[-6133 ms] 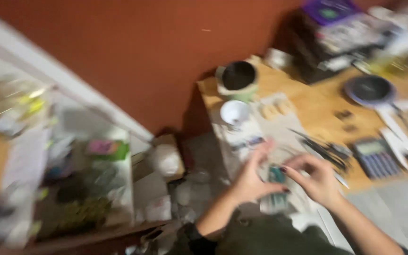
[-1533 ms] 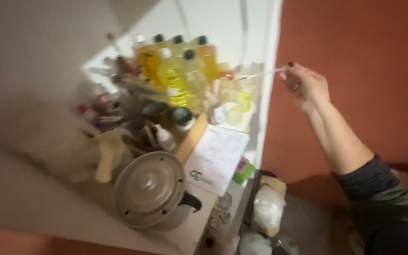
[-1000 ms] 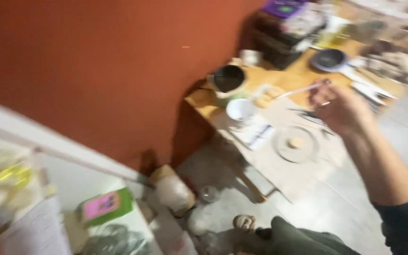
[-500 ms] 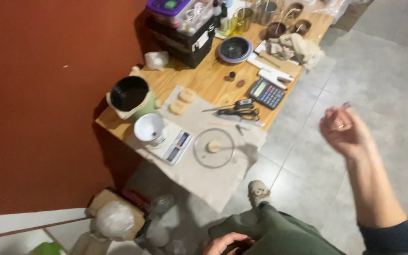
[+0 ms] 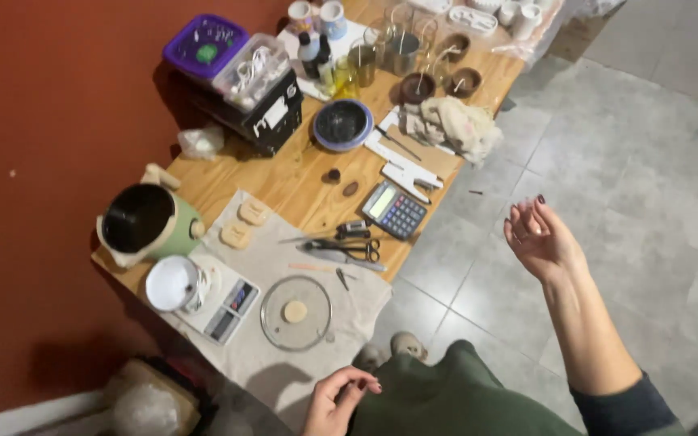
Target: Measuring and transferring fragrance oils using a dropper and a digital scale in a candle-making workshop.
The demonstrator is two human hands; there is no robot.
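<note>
My right hand (image 5: pixel 539 238) hangs in the air over the grey floor tiles, to the right of the wooden table (image 5: pixel 300 182); its fingers are apart and it holds nothing. My left hand (image 5: pixel 334 397) rests low by my green trousers, fingers loosely curled, also holding nothing. Nearest to it on the table is a glass lid (image 5: pixel 296 312) on a beige cloth (image 5: pixel 353 303). A calculator (image 5: pixel 393 209) and scissors (image 5: pixel 347 247) lie closest to my right hand.
A green pot (image 5: pixel 143 222), a white cup on a small scale (image 5: pixel 199 292), a blue bowl (image 5: pixel 342 123), a black box with plastic containers (image 5: pixel 244 89), jars and a crumpled rag (image 5: pixel 454 125) crowd the table. A red wall stands on the left.
The view swung from a shelf of bottles to the table. My right hand held a thin stick earlier; now it holds nothing and has dropped beside the table.
</note>
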